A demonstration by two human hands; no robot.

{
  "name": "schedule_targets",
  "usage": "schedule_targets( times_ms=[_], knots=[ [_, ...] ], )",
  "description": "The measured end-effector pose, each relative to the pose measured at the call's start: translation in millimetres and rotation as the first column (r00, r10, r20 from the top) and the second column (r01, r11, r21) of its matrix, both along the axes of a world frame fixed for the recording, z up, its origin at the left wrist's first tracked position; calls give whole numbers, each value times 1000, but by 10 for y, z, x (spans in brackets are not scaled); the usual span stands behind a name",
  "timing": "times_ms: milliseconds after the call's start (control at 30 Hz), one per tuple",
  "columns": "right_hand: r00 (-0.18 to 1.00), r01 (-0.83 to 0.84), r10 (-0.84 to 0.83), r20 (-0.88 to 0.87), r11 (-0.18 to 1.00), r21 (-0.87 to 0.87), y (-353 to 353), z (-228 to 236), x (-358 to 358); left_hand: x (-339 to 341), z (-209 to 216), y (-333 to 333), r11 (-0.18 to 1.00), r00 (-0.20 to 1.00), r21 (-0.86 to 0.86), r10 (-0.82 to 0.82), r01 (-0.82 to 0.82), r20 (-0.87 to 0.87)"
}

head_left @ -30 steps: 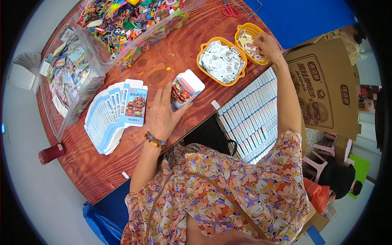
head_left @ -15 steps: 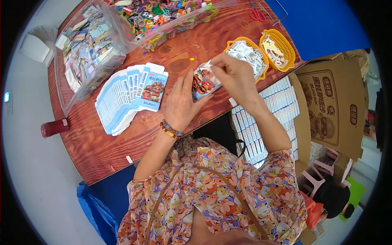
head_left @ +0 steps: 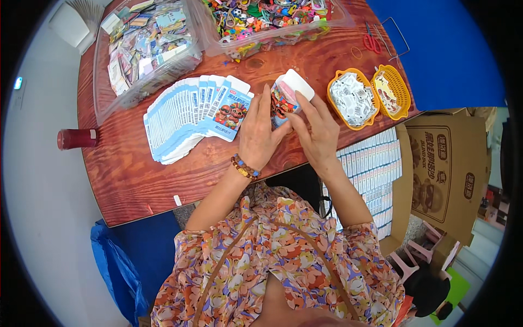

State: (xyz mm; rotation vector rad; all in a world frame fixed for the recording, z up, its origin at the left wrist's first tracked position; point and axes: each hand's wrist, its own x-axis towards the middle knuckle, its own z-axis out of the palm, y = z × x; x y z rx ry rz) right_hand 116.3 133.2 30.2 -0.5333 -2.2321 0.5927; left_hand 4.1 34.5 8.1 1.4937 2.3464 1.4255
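A small printed box [head_left: 281, 103] with cartoon figures is held between my two hands over the table. Its white end flap stands open at the far right, with something pinkish at the opening. My left hand [head_left: 258, 132] grips the box's left side, thumb along the near edge. Fingers of my right hand [head_left: 316, 132] are bent against the right side, near the flap. Just left of my left hand, a fanned stack of flat blue-and-white box blanks [head_left: 177, 120] lies on the table, the top one showing the same figures.
Clear tubs of packets [head_left: 155, 46] and colourful trinkets [head_left: 261, 22] stand at the back. Yellow baskets [head_left: 377, 117] hold white sachets and small flat pieces. Red scissors [head_left: 372, 42] lie beyond. Below right, a carton [head_left: 403, 180] holds rows of boxes. A dark red cylinder [head_left: 77, 138] is at left.
My right hand has come down from the box's top to its right side. The white flap now shows plainly. The whole view has shifted slightly, moving the table contents rightward.
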Motion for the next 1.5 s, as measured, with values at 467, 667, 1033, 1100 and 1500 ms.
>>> schedule_targets(
  times_ms=[467, 667, 1033, 1100, 1500],
  knots=[
    [904, -415, 380, -194, 681, -603, 240, 50, -4, -255, 141, -292, 965, 819, 217, -241, 147, 521],
    [848, -506, 411, -336, 434, -745, 251, 18, 0, -370, 144, -406, 939, 794, 270, -326, 211, 513],
    [866, -462, 476, -155, 641, -613, 214, 43, -32, -320, 256, -464, 983, 797, 111, -183, 145, 576],
    [874, -446, 458, -164, 620, -645, 144, 148, -59, -292, 238, -481, 985, 804, 122, -167, 118, 571],
    [827, -393, 515, -226, 242, -887, 305, 166, -100, -256, 136, -565, 980, 804, 122, -197, 155, 561]
  ],
)
